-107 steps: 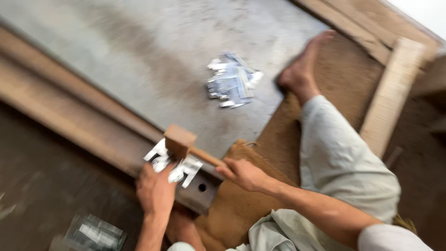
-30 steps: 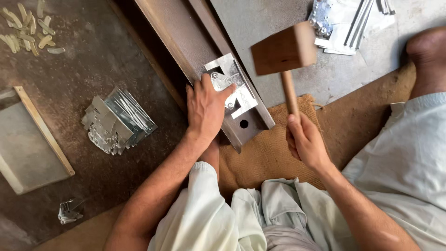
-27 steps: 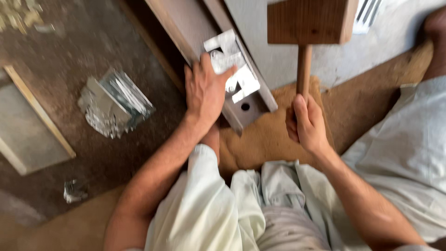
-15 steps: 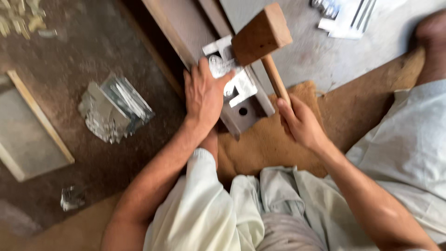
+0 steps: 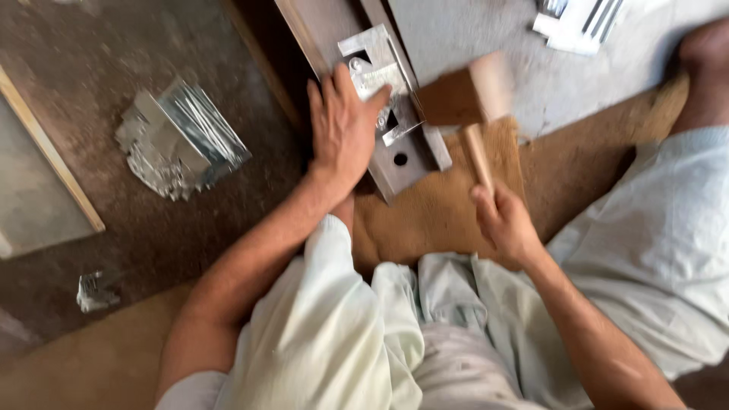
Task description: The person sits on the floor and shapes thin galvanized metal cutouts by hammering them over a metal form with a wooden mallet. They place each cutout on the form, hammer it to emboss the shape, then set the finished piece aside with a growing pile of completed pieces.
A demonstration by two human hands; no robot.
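My left hand [image 5: 343, 129] presses flat on a shiny bent metal sheet piece [image 5: 370, 61] that lies on a long steel bar [image 5: 406, 156] with a round hole near its end. My right hand [image 5: 505, 222] grips the handle of a wooden mallet [image 5: 463, 99], whose blurred head is just right of the sheet piece, close above the bar.
A pile of shiny metal pieces [image 5: 178, 140] lies on the floor at left, another pile [image 5: 581, 19] at top right. A brown sack mat [image 5: 440, 205] lies under the bar's end. A framed panel [image 5: 38, 175] is at far left. My bare foot [image 5: 706, 53] rests top right.
The mallet was raised high, then swung down toward the sheet piece on the bar. My left hand stayed pressed on the piece throughout.
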